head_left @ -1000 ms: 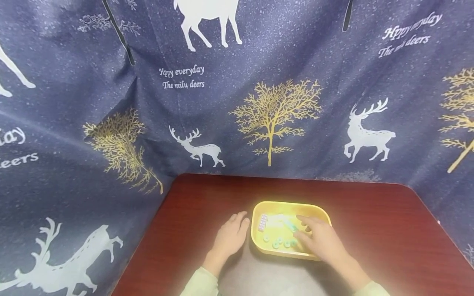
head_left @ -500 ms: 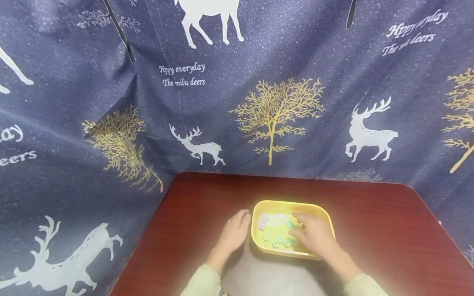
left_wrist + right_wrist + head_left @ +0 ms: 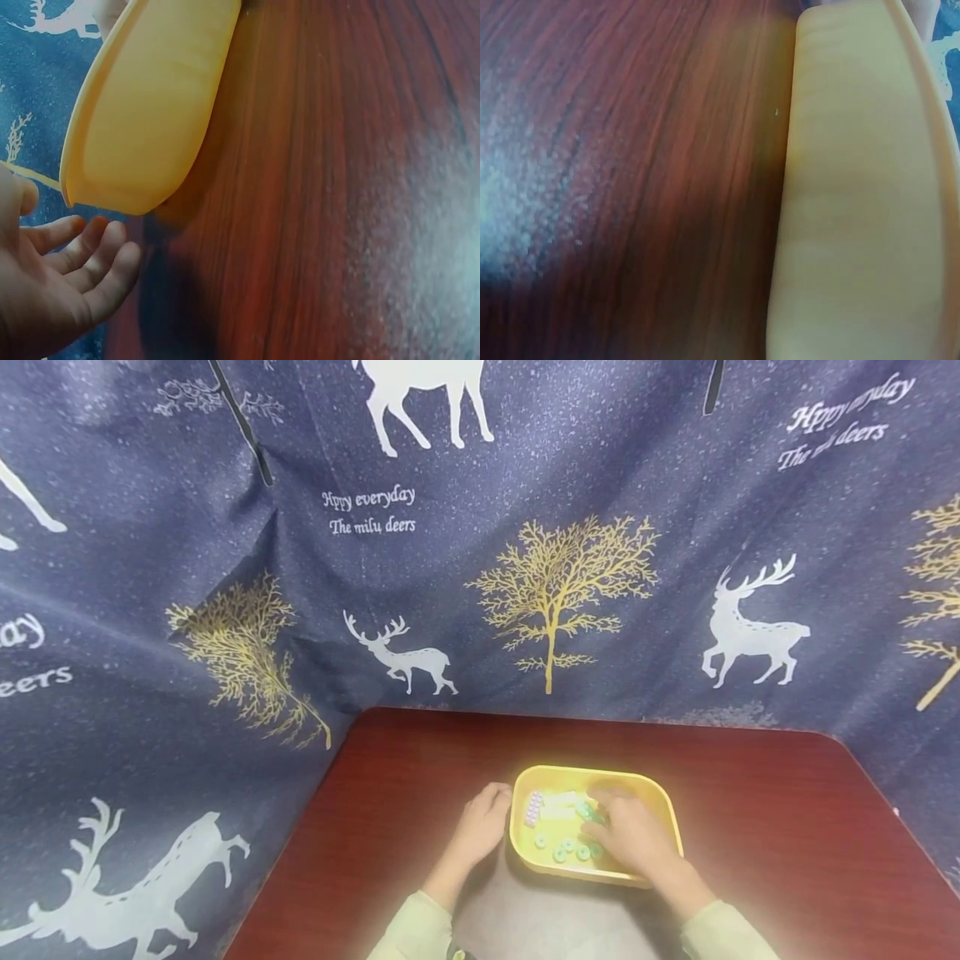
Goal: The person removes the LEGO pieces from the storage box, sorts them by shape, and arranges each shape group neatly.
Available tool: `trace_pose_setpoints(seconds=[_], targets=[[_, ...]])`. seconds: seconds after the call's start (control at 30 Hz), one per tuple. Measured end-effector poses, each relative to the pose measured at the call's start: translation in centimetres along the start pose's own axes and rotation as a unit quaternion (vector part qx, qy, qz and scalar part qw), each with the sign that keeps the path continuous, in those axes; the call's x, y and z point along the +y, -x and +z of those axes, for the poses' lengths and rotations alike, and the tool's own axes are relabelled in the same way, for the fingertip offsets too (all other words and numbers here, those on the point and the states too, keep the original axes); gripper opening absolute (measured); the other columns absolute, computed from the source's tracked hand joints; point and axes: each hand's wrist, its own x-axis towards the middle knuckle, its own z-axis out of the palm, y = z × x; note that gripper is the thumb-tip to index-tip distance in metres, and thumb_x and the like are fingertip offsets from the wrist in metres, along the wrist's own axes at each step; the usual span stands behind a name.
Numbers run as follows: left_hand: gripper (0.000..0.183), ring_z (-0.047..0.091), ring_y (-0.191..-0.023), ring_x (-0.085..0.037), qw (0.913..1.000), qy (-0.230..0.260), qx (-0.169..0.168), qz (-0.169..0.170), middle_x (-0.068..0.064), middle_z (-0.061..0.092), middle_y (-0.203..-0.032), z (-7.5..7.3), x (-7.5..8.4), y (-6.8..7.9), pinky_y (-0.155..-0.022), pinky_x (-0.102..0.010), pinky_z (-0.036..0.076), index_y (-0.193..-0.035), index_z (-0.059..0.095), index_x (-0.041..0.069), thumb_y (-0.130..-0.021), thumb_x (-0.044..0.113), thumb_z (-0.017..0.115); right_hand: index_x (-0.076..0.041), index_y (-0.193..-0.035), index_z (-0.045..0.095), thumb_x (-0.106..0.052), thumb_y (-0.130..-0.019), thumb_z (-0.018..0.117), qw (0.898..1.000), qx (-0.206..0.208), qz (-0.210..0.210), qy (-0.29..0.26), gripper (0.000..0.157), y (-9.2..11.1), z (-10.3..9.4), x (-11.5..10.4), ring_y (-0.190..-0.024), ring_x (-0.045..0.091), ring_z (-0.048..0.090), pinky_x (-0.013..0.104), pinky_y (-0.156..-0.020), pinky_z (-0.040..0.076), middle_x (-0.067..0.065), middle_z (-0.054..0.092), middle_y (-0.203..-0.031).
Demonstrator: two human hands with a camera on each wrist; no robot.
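Note:
A yellow plastic basket [image 3: 570, 875] stands on the table. My right hand [image 3: 633, 835] reaches down into its right half, thumb and fingers apart around a green piece [image 3: 588, 812]. Whether they touch it is unclear, and the palm hides part of that side. Several small green rings [image 3: 583, 853] lie near the basket's front wall. A pink-and-white dotted strip [image 3: 533, 808] and pale white pieces [image 3: 558, 806] lie toward the left. Outside the left end, my left hand [image 3: 67, 277] has loosely bent fingers beside the basket wall [image 3: 142, 112] and holds nothing. The right wrist view shows only the basket's outer wall [image 3: 862, 180].
The reddish-brown wooden table [image 3: 420, 752] extends around the basket, with a bright glare patch in front. A dark blue cloth [image 3: 450, 568] printed with deer and trees hangs behind and to the left.
My right hand has shifted slightly left and lower into the basket, over the green piece. My left hand has come closer to the basket's left end. The small pieces look unmoved.

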Motion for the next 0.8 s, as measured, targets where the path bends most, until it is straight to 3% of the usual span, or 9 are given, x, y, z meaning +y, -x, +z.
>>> trace_pose_setpoints(seconds=[0.1,0.17,0.23,0.33,0.43,0.57,0.67,0.8], targets=[[0.044,0.063,-0.062,-0.024,0.9985,0.049,-0.016,-0.019,-0.007,0.066,-0.088,0.36,-0.08,-0.18,-0.056,-0.036,0.056,-0.126,0.058,0.012,-0.102,0.044,0.038,-0.008,-0.121,0.065,-0.032,-0.075,0.079,1.0,-0.014,0.005,0.005,0.054,-0.15,0.17,0.06,-0.086,0.022,0.065,0.044,-0.082,0.056,0.004,0.07,-0.089],[0.044,0.06,-0.053,-0.021,0.9962,0.079,-0.023,-0.029,-0.008,0.064,-0.085,0.59,-0.13,-0.3,-0.048,-0.033,0.054,-0.126,0.058,0.011,-0.102,0.044,0.039,-0.008,-0.12,0.065,-0.032,-0.074,0.079,1.0,-0.02,0.008,0.009,0.053,-0.26,0.25,0.13,-0.084,0.021,0.064,0.043,-0.081,0.056,0.004,0.069,-0.089],[0.041,0.06,-0.056,-0.019,0.9955,0.089,-0.021,-0.027,-0.009,0.065,-0.089,0.78,-0.12,-0.38,-0.051,-0.034,0.056,-0.124,0.059,0.01,-0.102,0.04,0.042,-0.008,-0.118,0.066,-0.032,-0.075,0.078,1.0,-0.022,0.012,0.014,0.051,-0.38,0.31,0.18,-0.081,0.019,0.063,0.043,-0.079,0.056,0.002,0.069,-0.087],[0.036,0.063,-0.074,-0.017,0.9971,0.074,-0.004,-0.016,-0.009,0.067,-0.098,0.97,-0.03,-0.41,-0.067,-0.036,0.058,-0.122,0.061,0.008,-0.1,0.034,0.047,-0.009,-0.117,0.067,-0.032,-0.075,0.078,0.999,-0.029,0.016,0.018,0.05,-0.53,0.31,0.11,-0.072,0.015,0.06,0.041,-0.074,0.056,-0.001,0.067,-0.08],[0.032,0.062,-0.086,-0.015,0.9982,0.059,0.01,-0.006,-0.008,0.068,-0.101,1.02,0.1,-0.38,-0.076,-0.032,0.056,-0.12,0.062,0.007,-0.098,0.027,0.051,-0.011,-0.114,0.067,-0.032,-0.075,0.078,0.999,-0.039,0.022,0.016,0.046,-0.71,0.27,-0.14,-0.064,0.012,0.053,0.038,-0.067,0.055,-0.006,0.062,-0.07],[0.031,0.065,-0.073,-0.02,0.9908,0.134,-0.01,-0.02,-0.015,0.067,-0.101,1.08,0.16,-0.28,-0.056,-0.034,0.06,-0.123,0.058,0.001,-0.098,0.019,0.053,-0.014,-0.107,0.068,-0.03,-0.075,0.077,0.998,-0.045,0.027,0.016,0.037,-0.83,0.31,-0.46,-0.06,0.012,0.048,0.036,-0.06,0.051,-0.008,0.051,-0.063],[0.031,0.064,-0.063,-0.023,0.9814,0.187,-0.024,-0.039,-0.019,0.065,-0.101,1.06,0.29,-0.2,-0.043,-0.036,0.057,-0.124,0.056,-0.002,-0.097,0.015,0.054,-0.013,-0.106,0.068,-0.028,-0.074,0.077,0.999,-0.034,0.019,0.022,0.037,-0.82,0.49,-0.55,-0.064,0.014,0.052,0.04,-0.065,0.054,-0.005,0.057,-0.069],[0.031,0.064,-0.063,-0.022,0.9789,0.196,-0.028,-0.05,-0.019,0.064,-0.103,1.0,0.46,-0.19,-0.043,-0.037,0.057,-0.124,0.057,-0.001,-0.097,0.014,0.055,-0.01,-0.109,0.069,-0.025,-0.072,0.078,0.999,-0.019,0.01,0.029,0.041,-0.83,0.86,-0.44,-0.073,0.017,0.059,0.042,-0.073,0.057,0.0,0.065,-0.083]])
